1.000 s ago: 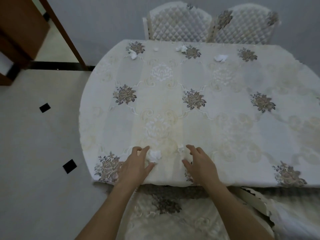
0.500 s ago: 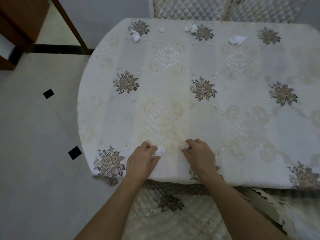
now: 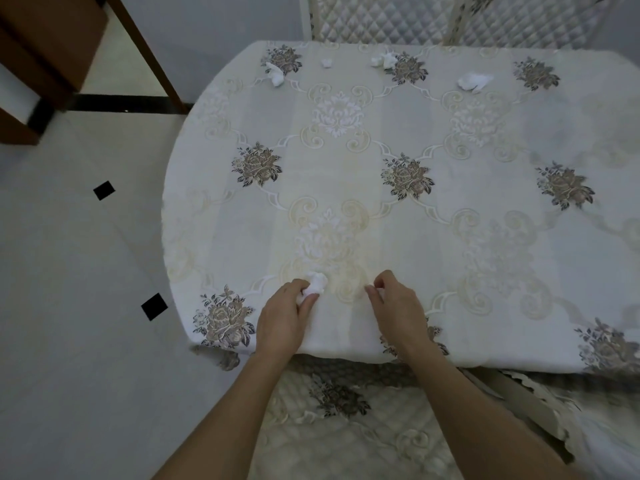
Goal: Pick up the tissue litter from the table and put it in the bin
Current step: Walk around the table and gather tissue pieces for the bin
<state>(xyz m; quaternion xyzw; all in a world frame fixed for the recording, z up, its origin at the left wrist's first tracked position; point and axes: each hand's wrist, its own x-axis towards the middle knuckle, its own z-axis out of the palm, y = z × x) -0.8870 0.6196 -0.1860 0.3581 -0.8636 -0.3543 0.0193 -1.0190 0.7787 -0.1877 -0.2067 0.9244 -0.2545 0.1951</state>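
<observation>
- Left hand: thumb and fingers pinched on a crumpled tissue wad at the near edge of the table.
- Right hand: fingers curled shut; a sliver of white small scrap shows at the fingertips, apparently held.
- Outstanding litter along the far edge: far-left tissue, tiny piece, middle tissue, far-right tissue.
- Bin: not in view.
- Recommendation: lift both pinches straight up without dragging the cloth, confirm each grip, then collect the far pieces before seeking the bin.
</observation>
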